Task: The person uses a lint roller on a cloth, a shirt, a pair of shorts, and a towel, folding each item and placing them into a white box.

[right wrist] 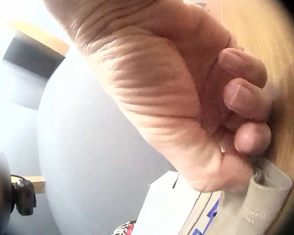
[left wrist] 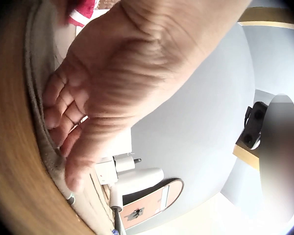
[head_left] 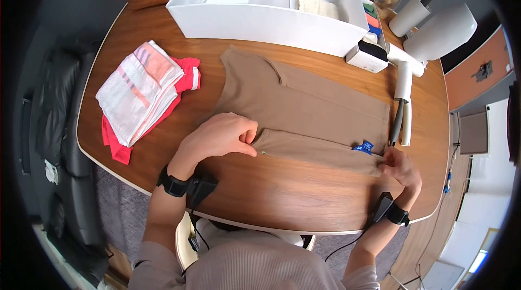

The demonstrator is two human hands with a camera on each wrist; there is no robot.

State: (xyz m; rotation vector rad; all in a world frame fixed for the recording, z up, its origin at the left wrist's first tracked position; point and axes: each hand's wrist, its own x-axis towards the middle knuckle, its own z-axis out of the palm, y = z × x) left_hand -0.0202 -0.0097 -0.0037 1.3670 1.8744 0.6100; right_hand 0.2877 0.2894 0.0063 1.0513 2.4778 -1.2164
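Observation:
A brown sleeveless top lies spread on the wooden table, its near side folded inward in a long strip. My left hand grips this folded edge near the armhole, fingers curled against the cloth. In the left wrist view the thumb lies on the cloth beside a small pale green spot. At the hem corner, my right hand pinches the cloth between thumb and forefinger. The right wrist view shows the stitched hem bending up by these fingertips. A blue label sticks out near the hem.
A large white box stands behind the top. Folded white-and-pink cloths lie on a red garment at left. A lint roller lies at right, near a small box of rolled cloths and a white container.

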